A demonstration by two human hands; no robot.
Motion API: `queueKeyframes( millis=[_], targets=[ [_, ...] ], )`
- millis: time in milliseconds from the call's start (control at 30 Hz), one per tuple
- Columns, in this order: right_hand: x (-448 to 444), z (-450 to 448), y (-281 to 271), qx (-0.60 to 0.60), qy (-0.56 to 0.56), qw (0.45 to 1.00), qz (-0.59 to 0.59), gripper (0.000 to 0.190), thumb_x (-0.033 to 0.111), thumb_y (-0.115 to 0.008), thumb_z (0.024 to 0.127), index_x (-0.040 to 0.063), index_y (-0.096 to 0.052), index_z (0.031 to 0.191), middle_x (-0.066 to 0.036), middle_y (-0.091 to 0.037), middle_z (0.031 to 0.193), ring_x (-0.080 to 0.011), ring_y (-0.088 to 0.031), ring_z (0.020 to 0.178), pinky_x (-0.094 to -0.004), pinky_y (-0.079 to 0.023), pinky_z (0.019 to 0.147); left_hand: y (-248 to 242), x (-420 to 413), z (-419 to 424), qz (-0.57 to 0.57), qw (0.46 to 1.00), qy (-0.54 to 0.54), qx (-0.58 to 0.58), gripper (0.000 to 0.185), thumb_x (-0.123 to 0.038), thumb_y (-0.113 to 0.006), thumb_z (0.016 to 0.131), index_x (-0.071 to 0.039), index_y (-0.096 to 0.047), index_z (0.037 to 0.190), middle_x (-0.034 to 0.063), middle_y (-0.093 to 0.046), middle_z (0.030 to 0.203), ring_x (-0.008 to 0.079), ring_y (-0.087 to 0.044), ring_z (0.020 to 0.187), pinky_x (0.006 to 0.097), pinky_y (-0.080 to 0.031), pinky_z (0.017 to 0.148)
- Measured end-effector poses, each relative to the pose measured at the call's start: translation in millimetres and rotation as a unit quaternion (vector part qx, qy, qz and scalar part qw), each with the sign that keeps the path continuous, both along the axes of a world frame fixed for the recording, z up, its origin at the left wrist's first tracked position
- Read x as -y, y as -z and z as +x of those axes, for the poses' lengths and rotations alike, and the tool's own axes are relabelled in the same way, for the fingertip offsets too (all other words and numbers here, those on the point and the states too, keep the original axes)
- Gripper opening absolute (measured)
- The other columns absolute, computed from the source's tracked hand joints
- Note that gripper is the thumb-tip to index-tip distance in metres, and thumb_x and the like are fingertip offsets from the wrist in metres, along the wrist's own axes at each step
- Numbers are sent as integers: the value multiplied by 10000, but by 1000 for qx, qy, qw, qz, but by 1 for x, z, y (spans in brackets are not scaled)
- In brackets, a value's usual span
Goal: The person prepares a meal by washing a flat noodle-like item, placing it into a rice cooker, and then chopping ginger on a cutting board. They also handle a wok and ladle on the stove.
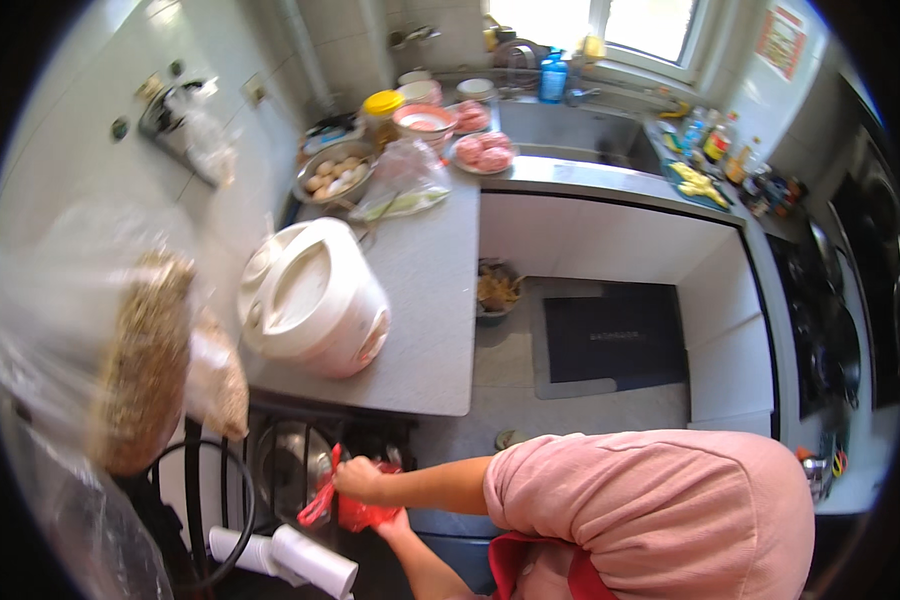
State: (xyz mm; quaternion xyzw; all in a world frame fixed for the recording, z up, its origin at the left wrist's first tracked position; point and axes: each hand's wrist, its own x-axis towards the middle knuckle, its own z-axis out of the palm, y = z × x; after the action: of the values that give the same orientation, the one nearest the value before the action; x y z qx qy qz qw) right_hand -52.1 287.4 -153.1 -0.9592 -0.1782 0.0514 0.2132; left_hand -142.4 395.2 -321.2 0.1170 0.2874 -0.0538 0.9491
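Observation:
My right hand (360,480) grips the gathered top of a red plastic bag (364,516), below the front edge of the worktop. Under it, my left hand (394,523) holds the bag's lower side; its fingers are partly hidden behind the red plastic. What the bag contains cannot be made out. A strip of the same red plastic hangs to the left of my right hand. Just beyond lies a round shiny metal lid or pan (294,465) on a dark rack. White paper or plastic rolls (315,559) are nearby at the bottom.
A white rice cooker (315,300) stands on the worktop (427,330). Behind are a metal bowl of eggs (336,176) and plates of raw minced meat (486,154). Clear bags of grain (146,367) hang at left. A floor mat (611,337) lies near the sink (570,131).

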Motion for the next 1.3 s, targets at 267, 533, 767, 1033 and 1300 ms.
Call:
queueKeyframes(
  millis=[267, 533, 767, 1033, 1300],
  targets=[
    [175, -35, -28, -22, 61, 994, 92, 156, 235, -642, 769, 80, -651, 780, -114, -653, 828, -314, -672, 748, -429, -527, 604, 40, 17, -65, 234, 910, 120, -320, 676, -480, -557, 848, -151, -381, 1411, -31, -483, 1377, 170, -481, 1247, 425, -379, 1038],
    [431, -145, -39, -83, 234, 955, 161, 169, 251, -712, 740, 99, -658, 790, -66, -653, 826, -283, -655, 796, -405, -517, 650, -152, 282, -21, 592, 601, 442, 305, 348, -150, -673, 863, -37, -582, 1179, 55, -587, 1132, 186, -573, 1010, 318, -488, 820],
    [582, -192, -64, -4, 337, 914, 224, 147, 224, -702, 771, 84, -684, 815, -81, -663, 832, -274, -662, 781, -390, -525, 665, -224, 520, 29, 582, 342, 421, 606, 307, -120, -741, 771, -57, -671, 1063, 92, -682, 971, 274, -626, 951, 381, -467, 878],
    [793, -236, -78, 22, 448, 861, 242, 155, 197, -687, 789, 47, -689, 832, -100, -657, 824, -224, -676, 714, -332, -536, 617, -243, 770, 22, 467, 315, 519, 643, 102, -43, -702, 809, -7, -679, 902, 124, -678, 877, 246, -656, 839, 321, -495, 775],
    [990, -259, -56, 107, 609, 767, 172, 234, 233, -729, 798, 46, -707, 937, -124, -676, 874, -231, -671, 749, -333, -540, 690, -226, 947, 61, 473, 338, 488, 651, 81, -46, -701, 804, -3, -671, 865, 124, -664, 837, 279, -647, 806, 343, -497, 750]
  ],
)
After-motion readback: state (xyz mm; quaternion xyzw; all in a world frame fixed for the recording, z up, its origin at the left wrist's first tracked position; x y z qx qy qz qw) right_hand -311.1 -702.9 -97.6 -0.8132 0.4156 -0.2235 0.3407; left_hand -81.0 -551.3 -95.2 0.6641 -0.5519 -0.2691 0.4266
